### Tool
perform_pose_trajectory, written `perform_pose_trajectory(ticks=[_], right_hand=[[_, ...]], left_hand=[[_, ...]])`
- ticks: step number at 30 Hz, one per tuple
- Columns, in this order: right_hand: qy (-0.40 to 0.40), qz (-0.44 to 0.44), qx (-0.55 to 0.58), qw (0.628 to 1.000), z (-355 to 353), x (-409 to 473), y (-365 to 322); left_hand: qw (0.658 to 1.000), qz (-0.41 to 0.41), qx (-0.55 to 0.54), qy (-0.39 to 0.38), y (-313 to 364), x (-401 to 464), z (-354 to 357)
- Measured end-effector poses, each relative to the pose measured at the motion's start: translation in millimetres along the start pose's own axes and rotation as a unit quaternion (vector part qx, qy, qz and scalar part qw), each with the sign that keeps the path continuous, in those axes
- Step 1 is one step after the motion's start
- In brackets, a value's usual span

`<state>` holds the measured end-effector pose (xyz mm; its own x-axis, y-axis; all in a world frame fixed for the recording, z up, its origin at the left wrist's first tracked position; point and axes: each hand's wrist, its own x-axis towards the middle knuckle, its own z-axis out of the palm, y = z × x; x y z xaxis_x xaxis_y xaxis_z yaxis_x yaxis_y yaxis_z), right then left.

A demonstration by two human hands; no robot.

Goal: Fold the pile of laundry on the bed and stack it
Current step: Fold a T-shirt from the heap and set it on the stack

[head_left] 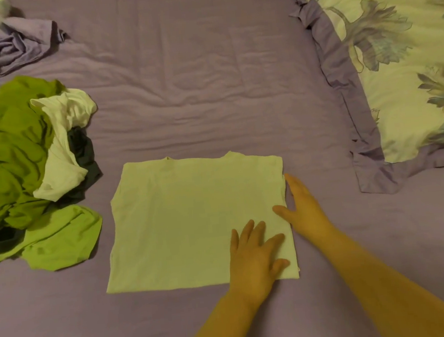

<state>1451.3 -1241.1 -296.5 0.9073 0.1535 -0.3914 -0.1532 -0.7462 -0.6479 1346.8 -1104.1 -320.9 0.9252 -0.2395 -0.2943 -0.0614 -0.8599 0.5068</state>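
Near centre on the bed (209,89), a folded shirt (187,219) is pressed flat by the left hand (254,256), fingers spread; its right edge is touched by the right hand (300,204), fingers straight. Far left, a pile (29,167) is heaped.

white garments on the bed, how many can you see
2. One folded white shirt lies flat in the middle of the bed under both hands. One crumpled white garment sits in the laundry pile at left. More may be buried there.

Shirt (193,218) — smooth (matt) cloth.
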Motion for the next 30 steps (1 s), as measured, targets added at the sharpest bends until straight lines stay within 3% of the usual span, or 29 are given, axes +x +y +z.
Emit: perform_pose_trajectory(ticks=[3, 9, 13, 16, 19, 25, 28, 30], right_hand=[[0.026, 0.0, 0.055, 0.998, 2, 17, -8], [0.034, -0.015, -0.063, 0.997, 20, 22, -19], [0.011, -0.007, -0.033, 0.999, 13, 28, -36], [-0.029, -0.024, -0.001, 0.999, 5, 32, -58], [-0.059, -0.054, 0.005, 0.997, 7, 35, -88], [-0.204, -0.078, 0.128, 0.967, 48, 29, -132], [-0.177, -0.148, 0.037, 0.972, 56, 37, -133], [-0.168, -0.203, -0.066, 0.962, 55, 46, -131]], left_hand=[[1.0, -0.015, -0.009, 0.018, 3, 8, 4], [0.987, -0.063, -0.123, 0.086, -1, 8, -4], [0.97, -0.117, -0.194, 0.09, -2, 11, -19], [0.934, -0.163, -0.299, 0.106, -3, 13, -32], [0.876, -0.221, -0.41, 0.123, -7, 11, -46], [0.811, -0.258, -0.494, 0.18, -27, -2, -52], [0.786, -0.31, -0.505, 0.174, -40, -5, -52], [0.799, -0.335, -0.472, 0.161, -49, -2, -51]])
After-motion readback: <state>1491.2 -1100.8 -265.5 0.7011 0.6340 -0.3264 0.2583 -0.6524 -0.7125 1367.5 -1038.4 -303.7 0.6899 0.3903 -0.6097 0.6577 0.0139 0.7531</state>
